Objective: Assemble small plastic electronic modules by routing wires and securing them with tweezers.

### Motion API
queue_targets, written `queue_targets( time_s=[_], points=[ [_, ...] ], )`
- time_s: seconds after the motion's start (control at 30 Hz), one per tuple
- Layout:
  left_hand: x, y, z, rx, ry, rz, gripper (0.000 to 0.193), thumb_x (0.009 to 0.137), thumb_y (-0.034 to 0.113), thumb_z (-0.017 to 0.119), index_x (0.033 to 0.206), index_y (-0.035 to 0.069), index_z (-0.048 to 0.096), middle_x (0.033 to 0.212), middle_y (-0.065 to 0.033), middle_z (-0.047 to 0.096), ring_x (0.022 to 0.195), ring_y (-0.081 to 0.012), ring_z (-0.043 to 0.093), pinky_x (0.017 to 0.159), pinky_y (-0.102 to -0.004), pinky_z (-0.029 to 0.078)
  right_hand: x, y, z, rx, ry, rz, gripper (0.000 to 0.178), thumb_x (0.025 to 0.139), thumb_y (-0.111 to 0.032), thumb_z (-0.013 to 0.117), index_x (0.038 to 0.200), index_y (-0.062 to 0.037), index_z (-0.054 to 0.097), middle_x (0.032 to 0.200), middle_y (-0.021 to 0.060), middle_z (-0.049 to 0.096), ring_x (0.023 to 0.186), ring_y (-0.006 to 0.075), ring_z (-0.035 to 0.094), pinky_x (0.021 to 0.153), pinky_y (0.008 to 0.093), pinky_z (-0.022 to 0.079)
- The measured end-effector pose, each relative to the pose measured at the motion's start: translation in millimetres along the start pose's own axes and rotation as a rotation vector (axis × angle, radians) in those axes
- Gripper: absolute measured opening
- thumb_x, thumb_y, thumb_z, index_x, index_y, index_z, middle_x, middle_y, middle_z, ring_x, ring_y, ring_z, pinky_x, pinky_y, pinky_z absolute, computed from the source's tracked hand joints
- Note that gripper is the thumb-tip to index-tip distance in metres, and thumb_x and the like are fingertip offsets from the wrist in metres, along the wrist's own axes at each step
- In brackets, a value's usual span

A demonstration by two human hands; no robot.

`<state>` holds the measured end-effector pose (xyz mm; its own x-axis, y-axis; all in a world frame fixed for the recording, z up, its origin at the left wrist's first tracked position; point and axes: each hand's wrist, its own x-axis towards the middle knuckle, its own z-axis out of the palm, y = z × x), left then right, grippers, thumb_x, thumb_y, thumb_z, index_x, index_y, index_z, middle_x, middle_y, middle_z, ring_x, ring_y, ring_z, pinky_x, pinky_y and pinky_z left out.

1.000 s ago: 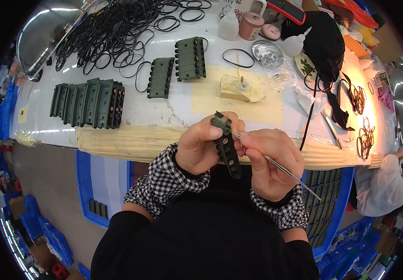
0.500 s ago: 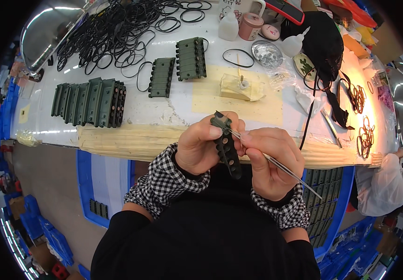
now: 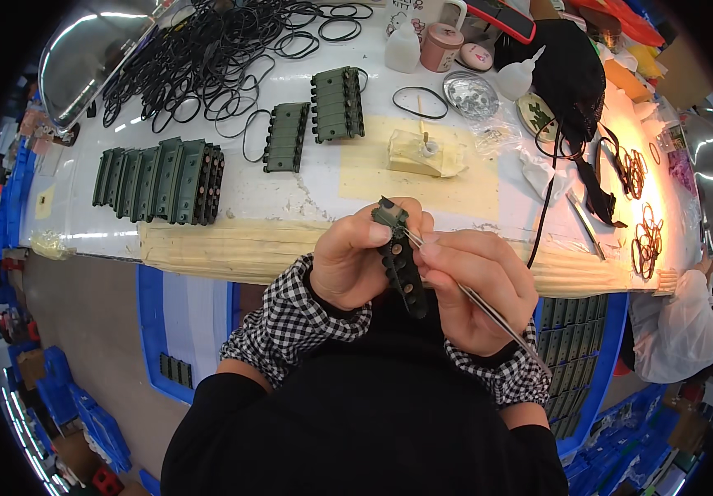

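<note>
Above the near edge of the table, my left hand (image 3: 346, 263) grips a dark green ribbed plastic part (image 3: 400, 266) between thumb and fingers. The part slants downward, and copper-coloured discs show in a row along its dark side. My right hand (image 3: 488, 285) is closed on metal tweezers (image 3: 497, 316), whose tips touch or nearly touch the part's upper end beside my left thumb. What the tips hold, if anything, is too small to make out. Farther left stands a row of similar green parts (image 3: 158, 182); two more groups, a smaller one (image 3: 287, 136) and a taller one (image 3: 338, 103), lie beyond my hands.
Black rubber bands (image 3: 199, 58) pile up at the back left. A taped block (image 3: 424, 155) sits ahead, with a foil dish (image 3: 470, 93), squeeze bottle (image 3: 517, 77) and black mesh bag (image 3: 569, 83) behind it. A blue tray of green parts (image 3: 573, 355) is below right.
The tweezers have tilted more steeply, their rear end dropping toward my right sleeve. My right fingers have shifted slightly down and left; my left hand and the green part stay nearly still.
</note>
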<state>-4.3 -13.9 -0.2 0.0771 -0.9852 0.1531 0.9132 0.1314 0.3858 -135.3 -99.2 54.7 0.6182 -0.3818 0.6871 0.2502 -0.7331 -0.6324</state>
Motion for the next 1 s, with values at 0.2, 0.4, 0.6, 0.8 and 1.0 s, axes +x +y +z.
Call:
queue_targets(
  time_s=[0.2,0.4,0.6,0.8,1.0],
  points=[
    [-0.2,0.6,4.6,-0.007,-0.016,-0.016,0.025,0.081,0.027,0.054,0.087,0.004,0.051,0.085,-0.0076,0.056,0.081,-0.0184,0.056,0.077,-0.0304,0.046,-6.5,-2.3,-1.3,0.163,0.04,0.152,0.016,0.078,-0.004,0.072,0.092,0.0008,0.065,0.085,0.0093,0.067,0.076,0.0224,0.066,0.064,0.0289,0.054],
    [-0.8,-1.2,1.5,0.015,-0.022,-0.012,0.026,0.08,0.028,0.055,0.088,0.003,0.051,0.084,-0.0079,0.056,0.082,-0.0192,0.056,0.078,-0.0317,0.046,-7.7,-2.4,-1.8,0.23,0.035,0.221,0.016,0.079,-0.005,0.072,0.093,0.0013,0.065,0.087,0.0099,0.067,0.078,0.0225,0.066,0.067,0.029,0.054],
    [-2.0,-1.3,2.2,0.023,0.0,-0.006,0.028,0.08,0.028,0.055,0.088,0.002,0.052,0.085,-0.0083,0.056,0.081,-0.0195,0.057,0.077,-0.0313,0.047,-6.3,-3.2,-2.9,0.242,0.025,0.228,0.016,0.08,-0.005,0.071,0.093,0.0019,0.065,0.086,0.0108,0.067,0.077,0.0221,0.066,0.067,0.0286,0.053],
    [-2.9,-1.9,2.1,0.043,0.006,0.003,0.03,0.079,0.029,0.057,0.088,0.001,0.052,0.085,-0.0091,0.055,0.081,-0.0194,0.057,0.076,-0.0312,0.048,-4.9,-3.1,-4.1,0.21,0.015,0.195,0.014,0.081,-0.004,0.07,0.093,0.0022,0.065,0.085,0.0118,0.066,0.075,0.0205,0.065,0.066,0.0279,0.052],
    [-4.9,-3.8,4.4,0.15,0.051,0.086,0.029,0.076,0.026,0.058,0.089,0.0,0.052,0.09,-0.0099,0.055,0.083,-0.0185,0.057,0.077,-0.0302,0.047,-9.6,-3.8,1.5,0.261,0.062,0.256,0.011,0.083,-0.001,0.067,0.093,0.0007,0.064,0.085,0.0123,0.066,0.076,0.0206,0.065,0.069,0.0283,0.052]
  ],
)
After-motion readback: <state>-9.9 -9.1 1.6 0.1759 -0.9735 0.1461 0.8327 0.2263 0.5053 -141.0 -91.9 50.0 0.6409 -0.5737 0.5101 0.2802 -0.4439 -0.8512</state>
